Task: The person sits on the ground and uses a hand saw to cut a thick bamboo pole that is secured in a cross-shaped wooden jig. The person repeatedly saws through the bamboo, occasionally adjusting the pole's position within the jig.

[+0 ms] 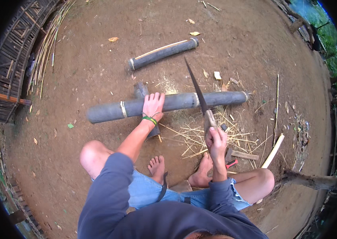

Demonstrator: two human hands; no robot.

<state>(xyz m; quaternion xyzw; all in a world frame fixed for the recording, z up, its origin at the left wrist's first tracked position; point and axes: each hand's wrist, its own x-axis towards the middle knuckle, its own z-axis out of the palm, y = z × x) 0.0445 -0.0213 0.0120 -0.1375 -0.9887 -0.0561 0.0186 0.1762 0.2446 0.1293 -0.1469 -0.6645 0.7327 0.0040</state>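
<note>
A long dark grey bamboo pole (178, 102) with pale rings at its nodes lies crosswise in front of me. It rests across a shorter dark bamboo piece (141, 91). My left hand (153, 106), with bands on the wrist, is laid over the pole's top and grips it above that crossing. In my right hand (216, 140) is a handsaw (196, 85), held by its worn wooden handle. The tapering blade points up and away from me, over the pole near its right node ring. From this view I cannot tell whether the blade touches the pole.
Thin split sticks (194, 137) lie scattered by my right foot, beside a wooden-handled tool (244, 155) and a red-handled one (231, 163). Farther off is another bamboo length (164, 53) with a slit along it. A bamboo structure (11, 63) stands at left; a branch (315, 181) juts in at right.
</note>
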